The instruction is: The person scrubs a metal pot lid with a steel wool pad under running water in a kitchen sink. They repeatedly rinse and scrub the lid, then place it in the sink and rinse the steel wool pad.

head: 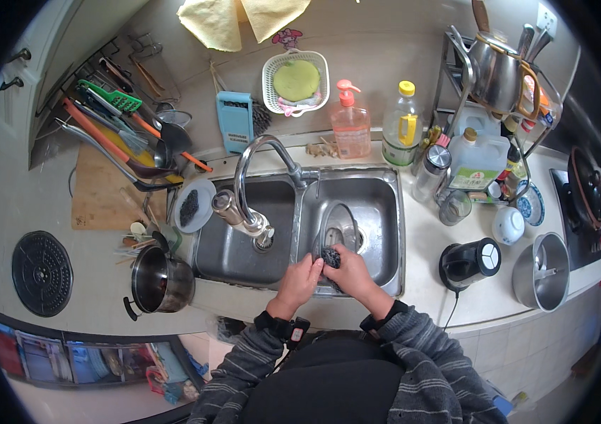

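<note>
Over the front of the right-hand basin of a steel double sink (400,228), my right hand (350,273) grips a dark steel-wool scourer (331,258). The scourer lies against the near end of an oval, see-through lid or dish (338,222), whose exact kind I cannot tell. My left hand (298,281) pinches the near rim of that oval piece, its fingers almost touching those of the right. A chrome faucet (266,140) arches over the left basin, its spray head pointing down there. Behind the sink stand a pink pump bottle (350,124) and a yellow-capped clear bottle (400,127).
Left of the sink are a white plate (206,199) with another scourer, a steel pot (165,281), a wooden cutting board (104,185) and a black perforated disc (42,274). To the right are a glass (455,206), a black corded appliance (467,264) and a steel bowl (541,273).
</note>
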A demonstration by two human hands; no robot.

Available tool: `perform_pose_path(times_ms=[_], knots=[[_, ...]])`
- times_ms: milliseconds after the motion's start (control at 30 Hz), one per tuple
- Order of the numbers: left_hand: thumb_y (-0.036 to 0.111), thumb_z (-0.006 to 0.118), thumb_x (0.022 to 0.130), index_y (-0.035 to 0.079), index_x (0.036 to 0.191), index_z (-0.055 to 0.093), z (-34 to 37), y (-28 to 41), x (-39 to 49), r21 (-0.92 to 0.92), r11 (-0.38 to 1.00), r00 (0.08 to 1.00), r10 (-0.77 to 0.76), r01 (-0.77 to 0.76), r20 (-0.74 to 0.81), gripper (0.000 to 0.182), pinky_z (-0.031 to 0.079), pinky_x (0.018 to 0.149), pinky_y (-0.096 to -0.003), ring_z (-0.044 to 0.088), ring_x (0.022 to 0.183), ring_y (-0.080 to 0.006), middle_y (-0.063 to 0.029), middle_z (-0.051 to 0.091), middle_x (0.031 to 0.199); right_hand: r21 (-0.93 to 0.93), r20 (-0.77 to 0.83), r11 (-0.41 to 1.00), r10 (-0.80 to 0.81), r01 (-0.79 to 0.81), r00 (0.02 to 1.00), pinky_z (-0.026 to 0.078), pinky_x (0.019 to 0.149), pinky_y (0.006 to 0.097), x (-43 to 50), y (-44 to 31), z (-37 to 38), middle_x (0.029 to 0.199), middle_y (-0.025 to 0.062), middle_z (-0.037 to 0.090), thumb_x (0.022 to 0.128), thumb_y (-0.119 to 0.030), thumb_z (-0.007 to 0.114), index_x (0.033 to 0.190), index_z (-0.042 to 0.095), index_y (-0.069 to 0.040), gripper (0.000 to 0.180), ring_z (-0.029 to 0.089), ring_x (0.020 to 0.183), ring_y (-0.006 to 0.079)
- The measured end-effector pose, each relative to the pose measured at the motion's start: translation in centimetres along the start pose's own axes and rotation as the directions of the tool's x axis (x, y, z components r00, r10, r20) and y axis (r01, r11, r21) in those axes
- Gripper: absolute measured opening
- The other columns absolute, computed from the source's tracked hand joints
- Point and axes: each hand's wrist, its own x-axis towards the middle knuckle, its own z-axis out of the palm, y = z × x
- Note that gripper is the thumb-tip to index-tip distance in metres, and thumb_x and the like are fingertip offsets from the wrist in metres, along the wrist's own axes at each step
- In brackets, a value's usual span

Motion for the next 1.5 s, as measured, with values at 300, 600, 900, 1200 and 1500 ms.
perform_pose_path(times_ms=[300, 600, 900, 1200, 1500], knots=[[0.018, 0.050, 0.090, -0.003, 0.090, 0.056, 0.9, -0.2, -0.3, -0.169, 0.974, 0.986, -0.161, 0.153, -0.038, 0.023, 0.051, 0.057, -0.0365, 0.067, 0.065, -0.0264, -0.0160, 0.064, 0.069, -0.412, 0.031, 0.900, -0.139, 0.140, 0.990, 0.050, 0.068, 0.0427, 0.1, -1.3, 0.1, 0.087, 0.0183, 0.065, 0.071, -0.019, 0.069, 0.103, 0.057, -0.005, 0.037, 0.063, 0.081, 0.0346], [0.013, 0.044, 0.093, -0.005, 0.091, 0.056, 1.4, -0.3, 0.2, -0.517, 0.785, 0.923, -0.383, 0.342, 0.029, 0.022, 0.056, 0.055, -0.0308, 0.067, 0.066, -0.0199, -0.0124, 0.065, 0.079, -0.110, -0.073, 0.963, -0.255, 0.246, 0.964, 0.049, 0.072, 0.0398, -0.2, 0.5, -0.1, 0.089, 0.0137, 0.061, 0.074, -0.019, 0.070, 0.108, 0.057, -0.009, 0.038, 0.061, 0.082, 0.0346], [0.018, 0.044, 0.094, -0.007, 0.087, 0.054, 2.5, -0.3, 0.0, -0.317, 0.881, 0.929, -0.371, 0.350, -0.005, 0.027, 0.054, 0.054, -0.0309, 0.067, 0.065, -0.0203, -0.0145, 0.065, 0.075, -0.429, -0.026, 0.866, -0.297, 0.258, 0.954, 0.048, 0.068, 0.0384, -0.1, 0.2, 0.0, 0.082, 0.0082, 0.060, 0.069, -0.018, 0.069, 0.086, 0.063, -0.009, 0.020, 0.061, 0.078, 0.0274], [0.019, 0.044, 0.092, -0.008, 0.082, 0.052, 2.5, -0.2, -0.3, 0.040, 0.968, 0.963, -0.241, 0.248, -0.119, 0.030, 0.052, 0.057, -0.0389, 0.066, 0.063, -0.0290, -0.0213, 0.062, 0.068, -0.707, 0.026, 0.647, -0.382, 0.288, 0.924, 0.047, 0.066, 0.0353, 0.4, 0.4, 1.4, 0.074, 0.0067, 0.061, 0.068, -0.017, 0.062, 0.075, 0.059, -0.011, 0.010, 0.063, 0.071, 0.0218], [0.020, 0.041, 0.095, -0.006, 0.084, 0.052, 2.1, -0.2, -0.7, -0.317, 0.888, 0.938, -0.347, 0.332, 0.012, 0.030, 0.053, 0.056, -0.0336, 0.067, 0.065, -0.0237, -0.0176, 0.064, 0.071, -0.374, -0.013, 0.909, -0.202, 0.182, 0.979, 0.050, 0.065, 0.0415, 0.2, 1.2, 0.0, 0.079, 0.0162, 0.064, 0.069, -0.023, 0.069, 0.084, 0.063, -0.003, 0.025, 0.062, 0.070, 0.0348]])
